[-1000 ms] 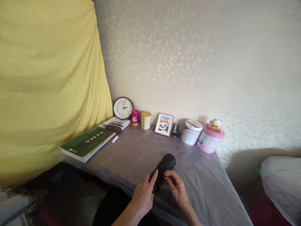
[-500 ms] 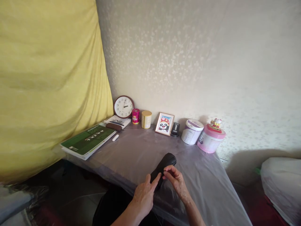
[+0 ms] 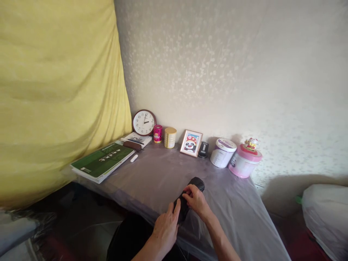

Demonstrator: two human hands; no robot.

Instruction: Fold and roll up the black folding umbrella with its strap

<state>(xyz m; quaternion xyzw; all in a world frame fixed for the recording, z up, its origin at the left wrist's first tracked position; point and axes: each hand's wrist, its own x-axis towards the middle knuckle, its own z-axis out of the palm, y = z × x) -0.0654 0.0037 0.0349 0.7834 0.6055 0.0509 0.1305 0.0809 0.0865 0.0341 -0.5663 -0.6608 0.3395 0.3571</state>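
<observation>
A black folded umbrella (image 3: 197, 183), short and bundled, lies slantwise near the front edge of the table. My left hand (image 3: 166, 225) grips its near end, the index finger lying along the side and the thumb hidden or partly so. Over the middle of the bundle, my right hand (image 3: 196, 200) has thumb and fingertips pinched together against the dark cloth. Whatever small part of the cloth or strap is in that pinch is too dark to make out. The far rounded end of the umbrella sticks out beyond my right hand.
Along the wall stand a clock (image 3: 144, 123), a pink can (image 3: 157, 134), a yellow-lidded can (image 3: 170, 138), a framed panda picture (image 3: 191, 143), a black stapler-like object (image 3: 203, 149) and two tubs (image 3: 223, 153). A green book (image 3: 104, 159) lies left on the covered table (image 3: 152, 181).
My right hand has moved slightly left and up onto the umbrella, its pinch now over the middle of the bundle. My left hand keeps nearly the same place.
</observation>
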